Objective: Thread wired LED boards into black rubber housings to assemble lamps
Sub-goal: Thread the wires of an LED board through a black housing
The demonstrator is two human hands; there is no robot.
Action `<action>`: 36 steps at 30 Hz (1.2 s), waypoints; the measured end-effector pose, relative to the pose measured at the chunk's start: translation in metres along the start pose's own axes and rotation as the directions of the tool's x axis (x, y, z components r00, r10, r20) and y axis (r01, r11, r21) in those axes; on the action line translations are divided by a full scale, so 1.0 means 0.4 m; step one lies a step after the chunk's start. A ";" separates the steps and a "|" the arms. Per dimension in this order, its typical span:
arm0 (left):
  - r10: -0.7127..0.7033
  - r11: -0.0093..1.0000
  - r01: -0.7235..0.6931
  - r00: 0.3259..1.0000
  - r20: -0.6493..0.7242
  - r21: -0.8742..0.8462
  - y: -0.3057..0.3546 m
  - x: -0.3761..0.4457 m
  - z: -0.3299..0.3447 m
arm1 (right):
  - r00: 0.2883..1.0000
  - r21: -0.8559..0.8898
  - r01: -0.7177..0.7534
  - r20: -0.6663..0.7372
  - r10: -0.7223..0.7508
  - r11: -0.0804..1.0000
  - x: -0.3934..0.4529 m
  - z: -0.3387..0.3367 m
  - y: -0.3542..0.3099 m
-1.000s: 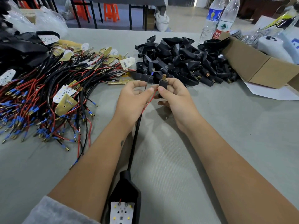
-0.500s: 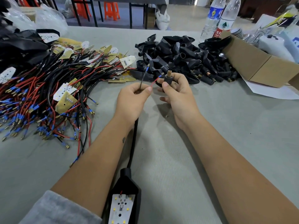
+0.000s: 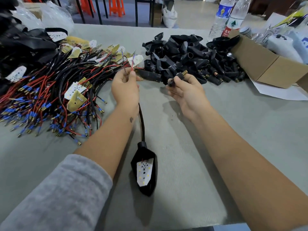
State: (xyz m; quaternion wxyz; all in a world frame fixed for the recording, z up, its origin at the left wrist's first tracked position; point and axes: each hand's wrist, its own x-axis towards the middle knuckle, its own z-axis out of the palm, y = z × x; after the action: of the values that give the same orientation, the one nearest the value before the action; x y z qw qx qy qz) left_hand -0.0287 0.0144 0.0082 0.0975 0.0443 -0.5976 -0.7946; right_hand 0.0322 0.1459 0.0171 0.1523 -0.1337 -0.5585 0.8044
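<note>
From the head camera, I take the black rubber housing (image 3: 146,169) lying low on the grey table (image 3: 216,155) as my landmark. A white LED board (image 3: 143,172) already sits inside its mouth, and its black sleeved cable (image 3: 141,120) runs up from the housing's neck to my left hand (image 3: 125,88). That hand pinches the red and black wire ends (image 3: 131,64) between thumb and fingers, the tips standing above the knuckles. My right hand (image 3: 186,90), up and to the right of the housing, curls round a small black stem fitting with a brass threaded stud (image 3: 179,76).

A second ago the two hands were touching, with the wires running to the fitting; half a second ago they were starting to part. Now they are well apart and the wire ends are free of the fitting. I judge the feed failed or was reset (I cannot see the bore), so the wires still need lining up and threading through.

Up and left of the housing lies the heap of wired LED boards (image 3: 55,90); straight above it, the pile of empty black housings (image 3: 191,55); far right, a cardboard box (image 3: 266,64) and two water bottles (image 3: 228,17).
</note>
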 end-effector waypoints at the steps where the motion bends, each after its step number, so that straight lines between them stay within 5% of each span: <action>1: 0.000 1.000 -0.001 1.000 -0.028 -0.002 0.001 0.011 0.000 | 1.000 0.021 -0.011 0.003 0.011 1.000 0.006 0.003 0.000; 8: 0.108 0.974 -0.136 0.982 0.155 0.183 -0.024 0.017 -0.007 | 1.000 0.100 0.005 0.019 -0.007 0.995 0.029 0.017 0.023; 16: 0.098 0.894 -0.286 0.876 0.473 0.345 -0.024 -0.020 0.000 | 0.998 0.104 0.061 -0.002 -0.061 0.993 0.027 0.010 0.032; 36: 0.067 0.918 -0.277 0.814 0.578 0.284 -0.020 -0.029 -0.015 | 0.999 0.386 -0.013 -0.036 0.029 0.922 0.032 -0.020 0.025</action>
State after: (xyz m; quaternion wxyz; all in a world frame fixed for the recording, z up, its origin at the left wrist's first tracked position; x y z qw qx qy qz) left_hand -0.0171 0.0131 -0.0015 -0.0177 -0.2273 -0.7346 -0.6391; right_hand 0.0226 0.1544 0.0046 0.1783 -0.1238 -0.3846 0.8972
